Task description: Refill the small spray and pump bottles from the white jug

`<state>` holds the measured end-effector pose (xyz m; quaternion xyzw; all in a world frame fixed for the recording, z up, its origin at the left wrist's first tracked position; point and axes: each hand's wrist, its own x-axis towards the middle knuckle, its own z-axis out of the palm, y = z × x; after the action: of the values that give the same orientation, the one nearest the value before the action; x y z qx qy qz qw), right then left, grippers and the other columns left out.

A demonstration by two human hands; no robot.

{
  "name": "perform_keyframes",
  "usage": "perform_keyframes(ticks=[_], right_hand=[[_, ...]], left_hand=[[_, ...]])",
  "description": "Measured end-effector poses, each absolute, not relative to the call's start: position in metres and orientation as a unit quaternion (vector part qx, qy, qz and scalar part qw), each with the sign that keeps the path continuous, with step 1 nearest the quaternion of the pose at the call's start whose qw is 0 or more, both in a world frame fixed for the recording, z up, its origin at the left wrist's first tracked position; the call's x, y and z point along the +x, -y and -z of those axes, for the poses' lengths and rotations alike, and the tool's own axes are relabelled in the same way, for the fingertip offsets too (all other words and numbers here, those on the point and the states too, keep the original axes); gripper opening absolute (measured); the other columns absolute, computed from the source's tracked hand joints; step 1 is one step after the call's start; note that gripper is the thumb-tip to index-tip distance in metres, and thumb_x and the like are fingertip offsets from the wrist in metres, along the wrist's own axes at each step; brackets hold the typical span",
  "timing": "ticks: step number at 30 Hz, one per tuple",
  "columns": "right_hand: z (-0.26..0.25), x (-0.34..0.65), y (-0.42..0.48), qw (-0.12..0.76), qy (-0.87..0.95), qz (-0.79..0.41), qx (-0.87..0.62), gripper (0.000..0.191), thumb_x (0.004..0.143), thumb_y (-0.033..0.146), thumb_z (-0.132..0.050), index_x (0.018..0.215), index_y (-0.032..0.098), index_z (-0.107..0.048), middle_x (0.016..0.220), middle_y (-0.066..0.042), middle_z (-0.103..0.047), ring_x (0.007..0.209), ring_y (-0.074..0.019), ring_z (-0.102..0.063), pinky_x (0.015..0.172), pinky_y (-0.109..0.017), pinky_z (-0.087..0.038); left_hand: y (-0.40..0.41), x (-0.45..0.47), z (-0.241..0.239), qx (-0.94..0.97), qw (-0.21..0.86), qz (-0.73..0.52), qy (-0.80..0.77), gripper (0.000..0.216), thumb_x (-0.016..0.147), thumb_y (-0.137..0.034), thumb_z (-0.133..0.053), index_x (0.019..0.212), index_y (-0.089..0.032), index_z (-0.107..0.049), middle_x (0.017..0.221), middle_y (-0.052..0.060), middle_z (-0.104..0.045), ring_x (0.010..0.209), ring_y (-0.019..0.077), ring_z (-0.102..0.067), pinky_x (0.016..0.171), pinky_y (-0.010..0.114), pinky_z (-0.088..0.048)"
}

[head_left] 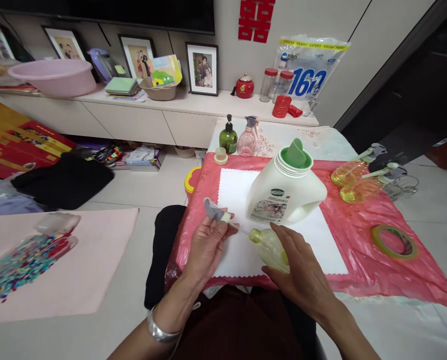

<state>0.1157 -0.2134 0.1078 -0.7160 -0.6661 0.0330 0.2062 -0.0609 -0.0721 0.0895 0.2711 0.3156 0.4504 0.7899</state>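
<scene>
My left hand is closed on a grey and white spray head, its thin tube reaching toward the bottle's mouth. My right hand grips a small yellow-green spray bottle, tilted with its open neck pointing left. Both are held over a white cloth laid on a red plastic sheet. Just behind them stands a large white detergent jug with a green spout and no cap.
Two yellow spray bottles lie at the sheet's right, with a clear one beside them. A tape roll lies on the right. A green pump bottle, a pink sprayer and a small cap stand behind. Beads in a bag lie left.
</scene>
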Motion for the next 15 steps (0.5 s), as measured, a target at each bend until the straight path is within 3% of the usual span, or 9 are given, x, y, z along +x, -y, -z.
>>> perform_keyframes(ticks=[6,15], right_hand=[[-0.109,0.099,0.203,0.23,0.675,-0.033,-0.7,0.076,0.084,0.03,-0.063,0.151,0.02,-0.028,0.138,-0.014,-0.048,0.122,-0.0299,-0.048,0.093,-0.05,-0.052],[-0.109,0.096,0.202,0.296,0.678,-0.031,-0.672,0.071,0.088,0.032,-0.064,0.15,0.018,-0.033,0.136,-0.014,-0.048,0.119,-0.0274,-0.048,0.094,-0.047,-0.051]], left_hand=[[0.089,-0.055,-0.092,0.3,0.8,-0.423,-0.303,0.042,0.064,-0.03,-0.094,0.1,-0.019,-0.076,0.094,0.002,-0.078,0.085,0.0141,-0.07,0.08,0.025,-0.054],[0.09,-0.058,-0.095,0.323,0.801,-0.412,-0.29,0.04,0.067,-0.032,-0.092,0.101,-0.018,-0.075,0.09,0.003,-0.077,0.08,0.0145,-0.068,0.077,0.028,-0.054]])
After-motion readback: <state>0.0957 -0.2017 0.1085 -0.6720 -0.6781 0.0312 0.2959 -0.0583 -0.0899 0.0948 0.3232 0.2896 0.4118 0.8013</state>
